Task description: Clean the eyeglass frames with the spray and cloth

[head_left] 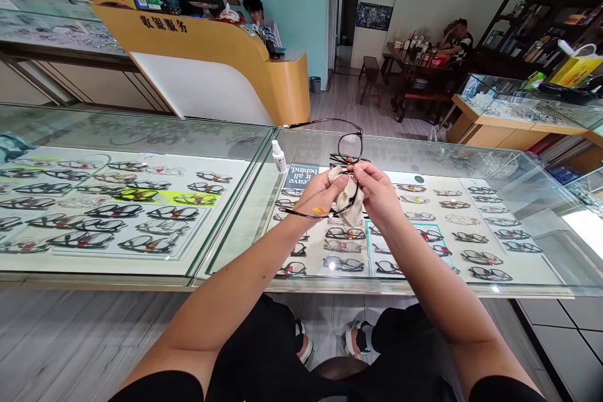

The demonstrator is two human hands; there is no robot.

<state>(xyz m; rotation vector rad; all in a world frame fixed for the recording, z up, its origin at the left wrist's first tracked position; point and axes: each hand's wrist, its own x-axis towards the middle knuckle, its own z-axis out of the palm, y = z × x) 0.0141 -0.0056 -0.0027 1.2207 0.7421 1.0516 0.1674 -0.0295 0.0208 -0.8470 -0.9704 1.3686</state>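
Note:
A pair of dark-framed eyeglasses point(362, 144) is held up above the glass counter, turned on its side with both temples pointing left. My right hand point(379, 193) pinches the frame near the bridge. In my left hand point(320, 193) is a crumpled pale cloth point(349, 210), closed around the lower lens, which it partly covers. The lower temple passes across my left wrist, where a small orange mark shows. Just left of the hands, a white spray bottle point(279, 158) stands upright on the counter.
Beneath my hands, the glass display counter point(235, 226) holds several rows of eyeglasses and a blue printed card point(301, 176). Beyond it stand a wooden cashier desk point(202, 38) with a person behind it, and a dark table point(414, 63) with another person seated.

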